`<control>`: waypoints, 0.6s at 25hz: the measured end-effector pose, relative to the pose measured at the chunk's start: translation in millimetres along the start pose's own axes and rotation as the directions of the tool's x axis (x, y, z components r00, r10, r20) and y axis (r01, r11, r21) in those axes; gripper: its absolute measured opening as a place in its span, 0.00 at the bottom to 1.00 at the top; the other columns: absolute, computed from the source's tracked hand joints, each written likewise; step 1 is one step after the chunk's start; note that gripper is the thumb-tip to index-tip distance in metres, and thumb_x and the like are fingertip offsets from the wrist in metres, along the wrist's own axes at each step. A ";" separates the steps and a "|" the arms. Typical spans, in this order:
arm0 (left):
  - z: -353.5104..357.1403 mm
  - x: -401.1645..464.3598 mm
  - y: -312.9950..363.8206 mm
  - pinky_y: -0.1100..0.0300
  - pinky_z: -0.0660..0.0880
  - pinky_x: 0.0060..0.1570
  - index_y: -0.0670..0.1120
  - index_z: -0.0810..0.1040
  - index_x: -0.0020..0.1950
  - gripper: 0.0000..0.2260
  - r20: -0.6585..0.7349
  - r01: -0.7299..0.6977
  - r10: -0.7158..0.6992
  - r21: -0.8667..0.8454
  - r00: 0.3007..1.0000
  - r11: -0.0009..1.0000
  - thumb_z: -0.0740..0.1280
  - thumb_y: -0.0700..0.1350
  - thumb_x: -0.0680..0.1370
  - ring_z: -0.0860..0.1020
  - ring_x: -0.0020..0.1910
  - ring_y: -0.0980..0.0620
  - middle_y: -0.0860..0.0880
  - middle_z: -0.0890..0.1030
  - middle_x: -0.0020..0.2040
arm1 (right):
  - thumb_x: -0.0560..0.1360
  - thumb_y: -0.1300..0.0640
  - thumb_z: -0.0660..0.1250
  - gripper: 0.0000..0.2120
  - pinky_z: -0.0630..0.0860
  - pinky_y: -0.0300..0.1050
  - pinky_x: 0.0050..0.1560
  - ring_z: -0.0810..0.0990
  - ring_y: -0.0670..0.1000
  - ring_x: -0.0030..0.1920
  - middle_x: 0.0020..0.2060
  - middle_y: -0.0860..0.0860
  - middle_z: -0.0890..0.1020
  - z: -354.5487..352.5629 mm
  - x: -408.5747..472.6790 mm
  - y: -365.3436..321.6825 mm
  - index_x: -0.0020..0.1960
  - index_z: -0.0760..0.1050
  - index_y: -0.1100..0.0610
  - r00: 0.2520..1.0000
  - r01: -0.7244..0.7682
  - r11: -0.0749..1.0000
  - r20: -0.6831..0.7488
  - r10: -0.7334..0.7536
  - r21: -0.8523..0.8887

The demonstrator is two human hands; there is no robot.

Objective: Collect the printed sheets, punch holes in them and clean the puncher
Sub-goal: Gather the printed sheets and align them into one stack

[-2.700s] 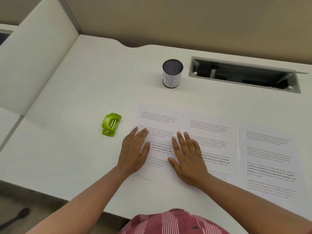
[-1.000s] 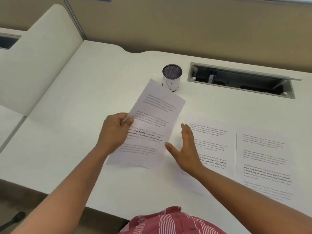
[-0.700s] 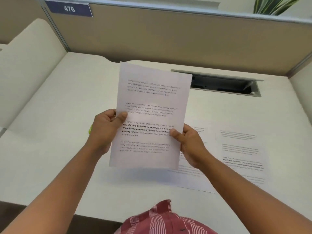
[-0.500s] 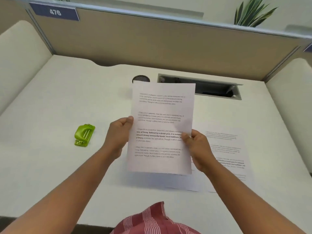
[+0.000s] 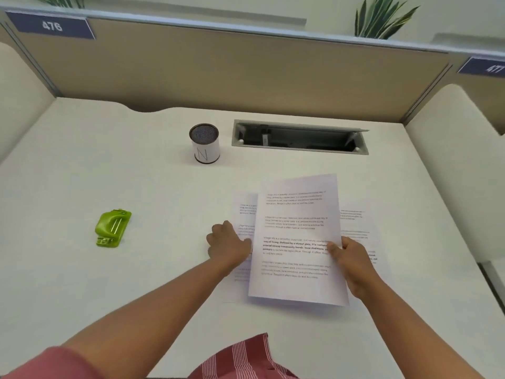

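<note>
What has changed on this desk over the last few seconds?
The first sheet, flat at the start, was lifted and carried right over the next sheet. The left hand let go of it; the right hand pinches it. The puncher and cup stayed put.

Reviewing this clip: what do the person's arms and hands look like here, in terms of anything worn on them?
Both forearms are bare; neither the left hand nor the right hand shows a glove, ring, watch or wristband. A plain reddish-pink short sleeve covers the left upper arm at the frame's lower left corner. The shirt at bottom centre is the same red with thin white stripes. The right arm's sleeve is out of frame.
</note>
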State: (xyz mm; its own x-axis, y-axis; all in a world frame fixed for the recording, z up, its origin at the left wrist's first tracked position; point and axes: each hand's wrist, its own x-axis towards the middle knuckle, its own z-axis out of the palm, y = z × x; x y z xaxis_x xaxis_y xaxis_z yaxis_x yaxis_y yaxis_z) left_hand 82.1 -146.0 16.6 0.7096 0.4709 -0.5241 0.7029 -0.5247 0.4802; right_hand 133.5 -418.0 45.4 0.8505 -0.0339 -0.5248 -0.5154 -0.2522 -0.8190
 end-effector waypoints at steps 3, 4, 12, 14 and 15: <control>9.3 1.9 -1.0 0.51 0.72 0.57 0.42 0.63 0.69 0.41 -0.095 -0.013 0.024 0.113 0.995 0.993 0.76 0.63 0.67 0.67 0.65 0.41 0.43 0.66 0.67 | 0.83 0.61 0.65 0.07 0.83 0.56 0.53 0.86 0.58 0.50 0.51 0.54 0.87 -5.2 3.2 4.6 0.55 0.82 0.56 1.000 -0.005 1.000 -0.003 0.005 -0.019; 11.6 3.5 -1.3 0.51 0.72 0.57 0.41 0.62 0.68 0.42 -0.099 -0.027 0.041 0.143 0.994 0.989 0.78 0.62 0.66 0.67 0.65 0.41 0.43 0.66 0.67 | 0.83 0.61 0.65 0.07 0.83 0.56 0.53 0.86 0.58 0.50 0.51 0.54 0.87 -6.5 4.1 5.0 0.55 0.82 0.56 1.000 -0.009 1.000 -0.006 0.009 -0.016; 3.3 6.1 -1.4 0.52 0.72 0.49 0.43 0.64 0.62 0.30 -0.070 -0.017 0.014 -0.049 0.997 0.999 0.78 0.44 0.68 0.71 0.57 0.43 0.43 0.66 0.63 | 0.83 0.60 0.65 0.07 0.82 0.50 0.46 0.87 0.55 0.48 0.50 0.52 0.88 -3.6 5.4 7.4 0.56 0.82 0.55 1.000 -0.012 1.000 0.006 0.012 -0.014; -1.5 5.9 -5.0 0.48 0.77 0.53 0.42 0.65 0.61 0.31 -0.072 -0.022 0.017 -0.065 0.997 0.998 0.79 0.44 0.66 0.75 0.57 0.41 0.42 0.70 0.60 | 0.82 0.60 0.65 0.07 0.82 0.48 0.44 0.87 0.54 0.47 0.49 0.51 0.88 0.3 4.9 6.6 0.55 0.82 0.54 1.000 -0.005 1.000 0.011 0.005 -0.031; -3.6 6.0 -6.8 0.46 0.78 0.54 0.42 0.65 0.60 0.30 -0.071 -0.025 0.021 -0.062 0.997 0.998 0.79 0.45 0.65 0.76 0.56 0.40 0.43 0.73 0.58 | 0.82 0.60 0.65 0.07 0.82 0.49 0.44 0.87 0.54 0.47 0.49 0.51 0.88 1.9 4.8 6.2 0.55 0.82 0.54 1.000 -0.004 0.999 0.010 0.005 -0.033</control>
State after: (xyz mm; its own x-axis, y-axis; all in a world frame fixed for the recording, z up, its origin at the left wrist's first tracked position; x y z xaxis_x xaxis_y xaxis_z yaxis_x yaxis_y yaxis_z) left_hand 81.7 -137.0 12.8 0.7257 0.5090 -0.4629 0.6865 -0.4917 0.5357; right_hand 134.1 -417.9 37.3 0.8470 -0.0251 -0.5309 -0.5153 -0.2837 -0.8087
